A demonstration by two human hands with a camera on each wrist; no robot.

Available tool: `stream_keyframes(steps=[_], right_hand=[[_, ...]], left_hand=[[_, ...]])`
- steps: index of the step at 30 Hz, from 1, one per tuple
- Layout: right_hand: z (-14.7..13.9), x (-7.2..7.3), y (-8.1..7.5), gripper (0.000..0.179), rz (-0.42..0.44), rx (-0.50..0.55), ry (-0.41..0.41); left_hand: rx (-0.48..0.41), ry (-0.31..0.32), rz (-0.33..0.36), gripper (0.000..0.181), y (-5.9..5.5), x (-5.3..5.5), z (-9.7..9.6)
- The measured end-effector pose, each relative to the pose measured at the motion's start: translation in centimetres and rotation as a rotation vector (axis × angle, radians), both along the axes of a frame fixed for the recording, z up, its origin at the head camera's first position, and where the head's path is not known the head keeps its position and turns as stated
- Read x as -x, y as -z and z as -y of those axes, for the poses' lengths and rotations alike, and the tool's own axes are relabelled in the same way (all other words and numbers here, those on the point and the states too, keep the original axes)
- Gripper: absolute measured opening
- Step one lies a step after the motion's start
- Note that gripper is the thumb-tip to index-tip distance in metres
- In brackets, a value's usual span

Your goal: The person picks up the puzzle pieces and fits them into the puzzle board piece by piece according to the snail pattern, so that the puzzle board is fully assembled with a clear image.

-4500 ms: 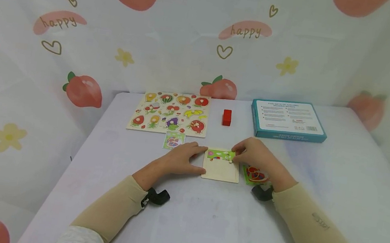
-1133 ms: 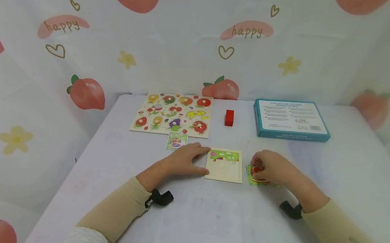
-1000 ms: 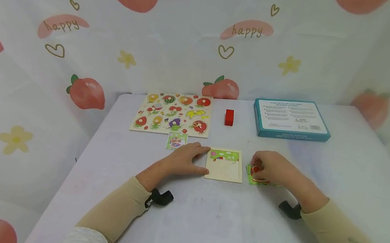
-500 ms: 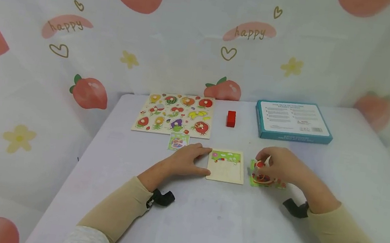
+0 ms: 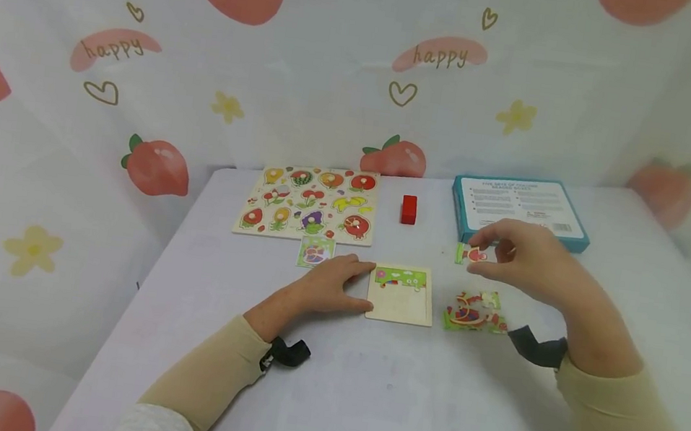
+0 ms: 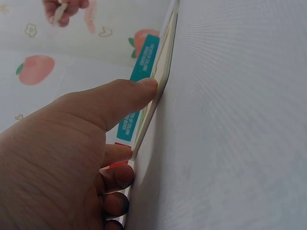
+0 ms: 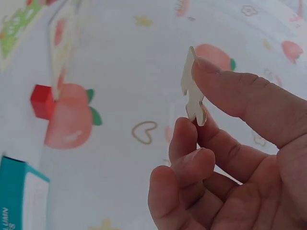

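My right hand (image 5: 539,263) pinches a small jigsaw puzzle piece (image 5: 463,253) between thumb and fingertips, raised above the table. In the right wrist view the piece (image 7: 193,88) shows its plain pale back and knobbed edge. My left hand (image 5: 331,283) steadies the left side of a square wooden puzzle tray (image 5: 398,312). Its thumb lies at the lower left corner and its index finger at the upper left one. A strip of green printed pieces (image 5: 393,275) fills the tray's top. Right of the tray lies a loose heap of printed pieces (image 5: 470,313).
A picture card (image 5: 316,250) lies behind my left hand, against a fruit knob puzzle board (image 5: 291,227). Farther back are a red block (image 5: 409,210) and a flat teal box (image 5: 520,202), partly overlapped by my right hand. A printed cloth backdrop (image 5: 309,94) rises behind the table.
My right hand has gone from the tray to the heap, picked up a puzzle piece and lifted it up and away, uncovering the heap. The left hand stays at the tray.
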State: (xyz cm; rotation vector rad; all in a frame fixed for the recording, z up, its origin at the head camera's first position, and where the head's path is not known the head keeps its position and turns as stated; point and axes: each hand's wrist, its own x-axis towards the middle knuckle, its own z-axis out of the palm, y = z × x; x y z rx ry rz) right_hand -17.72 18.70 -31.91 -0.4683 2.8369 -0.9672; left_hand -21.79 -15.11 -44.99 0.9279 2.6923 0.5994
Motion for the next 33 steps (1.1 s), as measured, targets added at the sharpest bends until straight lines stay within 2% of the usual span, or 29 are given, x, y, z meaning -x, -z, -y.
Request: stream_keyframes(steps=[3, 7, 13, 22, 28, 33], right_hand=[[0.5, -0.1, -0.9, 0.035, -0.036, 0.019, -0.002], [1.7, -0.3, -1.6, 0.037, -0.041, 0.054, -0.011], [3.3, -0.6, -1.5, 0.037, -0.036, 0.103, -0.005], [6.2, -0.5, 0.4, 0.036, -0.066, 0.155, -0.057], [8.0, -0.3, 2.1, 0.036, -0.111, 0.175, -0.061], [9.3, 0.0, 3.5, 0.037, -0.078, 0.19, -0.065]], left_hand=[[0.002, -0.005, -0.014, 0.077, -0.1, 0.1, 0.1], [0.014, -0.014, -0.011, 0.077, -0.3, 0.1, 0.3], [0.007, 0.0, -0.009, 0.078, -0.3, 0.3, 0.1], [-0.022, -0.013, 0.01, 0.076, 0.5, -0.2, -0.2], [-0.021, -0.005, 0.006, 0.076, 0.4, -0.3, -0.2], [-0.013, -0.004, -0.005, 0.073, 0.2, -0.1, -0.1]])
